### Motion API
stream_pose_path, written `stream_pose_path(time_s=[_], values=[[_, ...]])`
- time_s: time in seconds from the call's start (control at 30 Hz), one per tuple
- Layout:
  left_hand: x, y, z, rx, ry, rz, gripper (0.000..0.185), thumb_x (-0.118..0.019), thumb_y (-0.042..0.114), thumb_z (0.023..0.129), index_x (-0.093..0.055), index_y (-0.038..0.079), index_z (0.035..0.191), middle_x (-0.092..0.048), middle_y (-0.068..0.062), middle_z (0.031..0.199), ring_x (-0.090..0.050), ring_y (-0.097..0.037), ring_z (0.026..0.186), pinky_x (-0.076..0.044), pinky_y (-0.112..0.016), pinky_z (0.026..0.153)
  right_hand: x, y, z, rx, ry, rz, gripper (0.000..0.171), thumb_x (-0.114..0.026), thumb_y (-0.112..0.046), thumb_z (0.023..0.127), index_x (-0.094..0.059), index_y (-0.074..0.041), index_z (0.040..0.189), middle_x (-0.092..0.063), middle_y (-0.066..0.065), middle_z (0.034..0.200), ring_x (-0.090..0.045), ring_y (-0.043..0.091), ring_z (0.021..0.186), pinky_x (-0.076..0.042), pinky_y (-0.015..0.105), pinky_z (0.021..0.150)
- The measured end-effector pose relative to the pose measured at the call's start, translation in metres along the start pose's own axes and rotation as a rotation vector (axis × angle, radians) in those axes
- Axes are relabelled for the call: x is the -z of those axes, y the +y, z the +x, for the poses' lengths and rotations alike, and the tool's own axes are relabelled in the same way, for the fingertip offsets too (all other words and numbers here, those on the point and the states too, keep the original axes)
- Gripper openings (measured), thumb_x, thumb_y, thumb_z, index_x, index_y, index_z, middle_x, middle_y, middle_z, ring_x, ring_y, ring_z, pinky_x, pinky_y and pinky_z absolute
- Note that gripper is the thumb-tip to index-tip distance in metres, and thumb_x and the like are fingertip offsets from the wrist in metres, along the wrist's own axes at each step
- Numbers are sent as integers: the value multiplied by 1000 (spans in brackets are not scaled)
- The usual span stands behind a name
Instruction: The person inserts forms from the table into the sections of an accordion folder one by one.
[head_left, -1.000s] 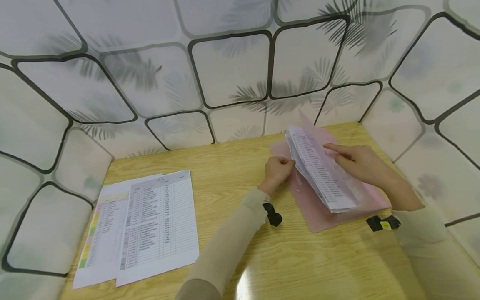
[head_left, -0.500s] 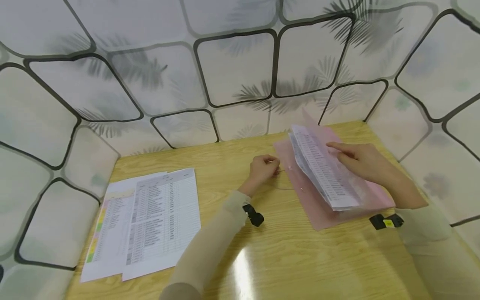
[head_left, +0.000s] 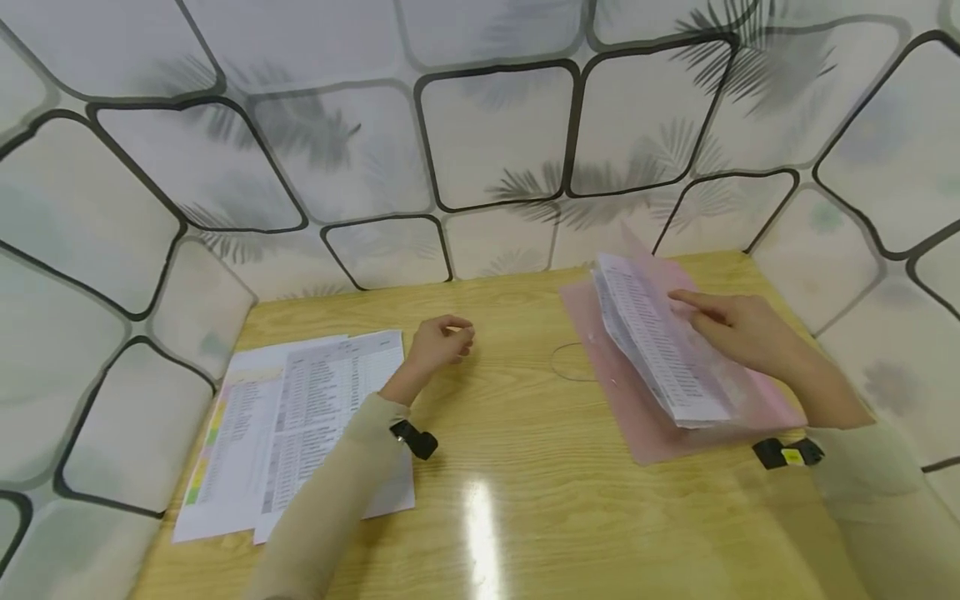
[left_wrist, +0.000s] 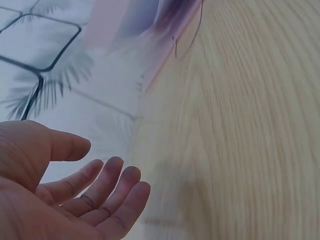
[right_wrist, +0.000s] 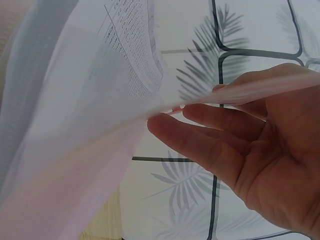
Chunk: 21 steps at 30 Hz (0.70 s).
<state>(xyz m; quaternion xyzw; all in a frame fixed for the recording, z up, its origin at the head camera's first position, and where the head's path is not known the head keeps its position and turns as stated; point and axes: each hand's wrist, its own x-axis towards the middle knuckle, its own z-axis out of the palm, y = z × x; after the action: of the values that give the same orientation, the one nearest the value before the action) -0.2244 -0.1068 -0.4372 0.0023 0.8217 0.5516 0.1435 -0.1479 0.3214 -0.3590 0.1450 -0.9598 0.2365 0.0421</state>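
Note:
A pink plastic folder (head_left: 622, 417) lies on the right of the table, its translucent cover (right_wrist: 95, 135) raised. Inside it stands a stack of printed sheets (head_left: 663, 350), tilted up with the cover. My right hand (head_left: 742, 329) pinches the cover's edge, which runs between its thumb and fingers (right_wrist: 200, 145) in the right wrist view. A thin cord loop (head_left: 555, 364) sticks out from the folder's left edge onto the wood. My left hand (head_left: 441, 342) is over the table left of the loop, fingers loosely bent and holding nothing; the left wrist view shows its palm (left_wrist: 30, 200).
Two overlapping printed sheets lie at the left, one with a grey column (head_left: 330, 392), the other with coloured margin blocks (head_left: 202, 467). A patterned white wall covering (head_left: 495, 133) surrounds the wooden table (head_left: 540, 517) at the back and both sides.
My left hand has left the folder's edge and moved left toward the loose sheets. The cord loop, earlier at its fingers, now lies free. My right hand stays on the raised cover.

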Motion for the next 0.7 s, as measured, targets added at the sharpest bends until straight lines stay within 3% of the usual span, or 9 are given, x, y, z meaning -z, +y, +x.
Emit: stream_pose_path(time_s=[0.17,0.4,0.7], values=[[34,-14,-14,25,13,37,42,-61,22,106,-63,-1,140,-73,-28,121,-75,-38,104,-65,-36,83,2,0,-1,-17,-18,-5,41,-55,-20,109,-62,-12,148,-29,-9,58,-26,4,47,-31,26,46],[73,-35,-33,48,58,85,45,-61,23,106,-60,-2,143,-73,-28,122,-77,-29,97,-64,-31,80,0,-2,2,-15,-24,2,41,-54,-20,109,-62,-12,148,-28,-10,57,-27,4,47,-31,26,45],[122,-54,-64,93,97,123,50,-59,26,108,-54,-3,149,-69,-32,130,-77,-23,96,-66,-33,82,-4,-3,2,-11,-10,-4,41,-55,-22,109,-62,-11,148,-30,-10,57,-29,5,48,-31,27,47]])
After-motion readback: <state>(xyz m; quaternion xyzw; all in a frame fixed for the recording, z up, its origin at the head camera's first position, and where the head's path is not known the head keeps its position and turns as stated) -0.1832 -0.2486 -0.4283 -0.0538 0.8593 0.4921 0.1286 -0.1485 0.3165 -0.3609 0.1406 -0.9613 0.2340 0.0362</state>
